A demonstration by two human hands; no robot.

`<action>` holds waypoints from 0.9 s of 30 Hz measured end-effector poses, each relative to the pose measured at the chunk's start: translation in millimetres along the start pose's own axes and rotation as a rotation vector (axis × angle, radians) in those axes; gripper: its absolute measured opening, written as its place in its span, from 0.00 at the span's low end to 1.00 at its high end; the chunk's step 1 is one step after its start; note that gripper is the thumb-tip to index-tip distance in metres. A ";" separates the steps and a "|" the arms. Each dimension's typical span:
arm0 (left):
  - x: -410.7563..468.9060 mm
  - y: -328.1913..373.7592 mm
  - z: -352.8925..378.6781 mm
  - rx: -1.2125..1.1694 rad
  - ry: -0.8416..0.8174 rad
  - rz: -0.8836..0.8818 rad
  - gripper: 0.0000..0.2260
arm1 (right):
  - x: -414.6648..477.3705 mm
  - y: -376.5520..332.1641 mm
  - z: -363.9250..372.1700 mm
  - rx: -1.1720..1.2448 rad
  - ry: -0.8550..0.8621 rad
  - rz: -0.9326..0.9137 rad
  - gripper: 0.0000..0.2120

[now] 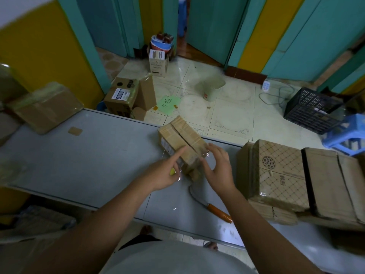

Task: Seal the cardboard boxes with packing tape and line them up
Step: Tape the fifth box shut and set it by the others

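Smoothing tape (205,153) on this box (183,139) — left hand (166,173) grips a yellow thing (173,171), right hand (217,169) open; pile (280,171) probably waiting.

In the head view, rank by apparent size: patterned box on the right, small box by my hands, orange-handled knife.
Largest: patterned box.
Then: small box.
Smallest: knife.
Small box and knife look similar in length, but the box covers more area.

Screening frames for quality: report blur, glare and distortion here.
Head view: dim, flat lighting; fisheye bends the grey tabletop edge; taped brown cardboard box far left is smeared by blur; clear tape glints beside the small brown box.
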State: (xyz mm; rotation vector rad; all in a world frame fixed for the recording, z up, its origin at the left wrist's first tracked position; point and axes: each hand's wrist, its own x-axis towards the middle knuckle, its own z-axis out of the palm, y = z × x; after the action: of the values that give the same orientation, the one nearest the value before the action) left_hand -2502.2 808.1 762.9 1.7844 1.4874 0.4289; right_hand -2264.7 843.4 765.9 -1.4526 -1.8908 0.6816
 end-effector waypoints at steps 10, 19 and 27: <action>-37.7 -49.0 2.7 0.385 0.326 0.007 0.42 | 26.5 -5.6 9.4 0.181 -0.134 0.281 0.28; -42.1 -56.6 18.5 0.608 0.137 0.030 0.32 | 25.8 -9.3 6.2 0.293 -0.109 0.367 0.26; -38.8 -22.4 16.6 0.024 0.375 -0.052 0.27 | 10.0 -19.9 11.5 0.264 -0.062 0.287 0.23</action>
State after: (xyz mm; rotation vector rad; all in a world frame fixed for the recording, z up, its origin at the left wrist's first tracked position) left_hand -2516.6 766.8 743.8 1.7452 1.7954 0.7532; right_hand -2287.6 847.9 774.8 -1.5560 -1.5781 1.0786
